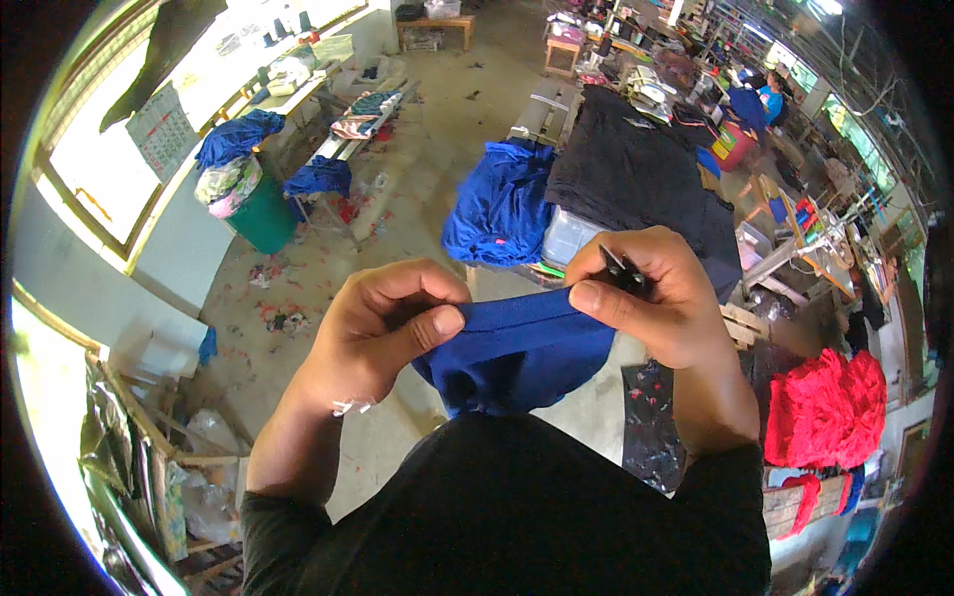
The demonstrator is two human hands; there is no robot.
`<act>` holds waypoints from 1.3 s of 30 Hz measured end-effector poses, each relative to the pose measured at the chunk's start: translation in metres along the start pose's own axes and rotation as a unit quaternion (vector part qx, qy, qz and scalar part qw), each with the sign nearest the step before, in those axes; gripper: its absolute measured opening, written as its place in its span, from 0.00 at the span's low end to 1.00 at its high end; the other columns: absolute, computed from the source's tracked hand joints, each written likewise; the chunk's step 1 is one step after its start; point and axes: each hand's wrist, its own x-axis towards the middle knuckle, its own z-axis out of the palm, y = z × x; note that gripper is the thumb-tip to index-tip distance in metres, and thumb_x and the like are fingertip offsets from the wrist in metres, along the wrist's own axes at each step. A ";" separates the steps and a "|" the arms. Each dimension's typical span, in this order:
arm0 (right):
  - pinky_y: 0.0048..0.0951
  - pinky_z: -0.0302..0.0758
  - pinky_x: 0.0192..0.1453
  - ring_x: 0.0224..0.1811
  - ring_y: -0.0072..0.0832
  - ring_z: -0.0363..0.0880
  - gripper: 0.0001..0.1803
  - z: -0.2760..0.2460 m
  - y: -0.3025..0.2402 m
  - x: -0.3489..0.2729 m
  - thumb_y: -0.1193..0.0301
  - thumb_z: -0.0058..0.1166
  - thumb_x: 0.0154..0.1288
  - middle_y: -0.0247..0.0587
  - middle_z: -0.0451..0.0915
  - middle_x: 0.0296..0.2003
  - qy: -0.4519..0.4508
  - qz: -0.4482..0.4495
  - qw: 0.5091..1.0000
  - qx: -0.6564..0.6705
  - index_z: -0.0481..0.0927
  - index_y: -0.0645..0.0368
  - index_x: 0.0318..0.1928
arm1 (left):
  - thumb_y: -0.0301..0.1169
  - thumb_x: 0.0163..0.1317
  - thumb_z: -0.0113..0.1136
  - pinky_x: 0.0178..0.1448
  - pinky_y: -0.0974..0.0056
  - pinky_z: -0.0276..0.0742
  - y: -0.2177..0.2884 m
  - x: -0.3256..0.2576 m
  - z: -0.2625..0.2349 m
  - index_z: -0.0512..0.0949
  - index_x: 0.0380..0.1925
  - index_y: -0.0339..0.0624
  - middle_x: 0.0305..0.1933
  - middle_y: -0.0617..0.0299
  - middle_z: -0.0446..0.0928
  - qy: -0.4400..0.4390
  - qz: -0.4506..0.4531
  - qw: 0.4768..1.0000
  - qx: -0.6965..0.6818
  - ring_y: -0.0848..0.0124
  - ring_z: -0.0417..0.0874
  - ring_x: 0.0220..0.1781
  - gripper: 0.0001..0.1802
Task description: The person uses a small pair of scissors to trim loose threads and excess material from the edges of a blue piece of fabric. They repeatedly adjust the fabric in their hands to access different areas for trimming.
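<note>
A dark blue piece of fabric (527,343) with a stitched band along its upper edge is stretched between my two hands in front of my body. My left hand (383,333) pinches the band's left end between thumb and fingers. At the right end, the thumb and forefinger of my right hand (661,298) pinch the same band. That hand also keeps small black thread snips (624,270) tucked in its fingers, their blades pointing up and to the left. The lower part of the fabric hangs down toward my dark shirt.
Ahead, a heap of blue garments (502,204) sits beside a table draped with black cloth (626,154). A red fabric bundle (827,409) lies at the right. At the left stands a green bin (253,214) stuffed with cloth. Scraps litter the floor. A person (771,97) sits far off.
</note>
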 end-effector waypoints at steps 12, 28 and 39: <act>0.26 0.74 0.32 0.26 0.33 0.78 0.13 -0.016 0.035 0.014 0.83 0.65 0.47 0.44 0.79 0.31 0.038 -0.212 0.955 -0.204 0.73 0.61 0.30 | 0.15 0.56 0.66 0.46 0.67 0.74 -0.014 0.035 0.023 0.73 0.38 0.39 0.41 0.64 0.74 0.036 0.198 0.932 0.301 0.77 0.75 0.44 0.14; 0.27 0.75 0.30 0.26 0.33 0.79 0.14 0.018 0.049 0.026 0.83 0.65 0.44 0.45 0.80 0.30 0.051 -0.302 0.919 -0.250 0.73 0.60 0.30 | 0.18 0.56 0.67 0.50 0.64 0.78 -0.093 0.008 -0.036 0.79 0.44 0.35 0.42 0.59 0.82 0.365 -0.032 0.918 0.151 0.70 0.84 0.44 0.15; 0.27 0.78 0.32 0.29 0.34 0.82 0.16 0.078 0.040 0.052 0.82 0.65 0.46 0.44 0.82 0.32 0.020 -0.270 0.945 -0.186 0.78 0.60 0.38 | 0.27 0.60 0.70 0.61 0.56 0.74 -0.066 -0.037 -0.010 0.79 0.47 0.38 0.48 0.53 0.82 0.103 0.081 0.974 0.187 0.57 0.82 0.52 0.16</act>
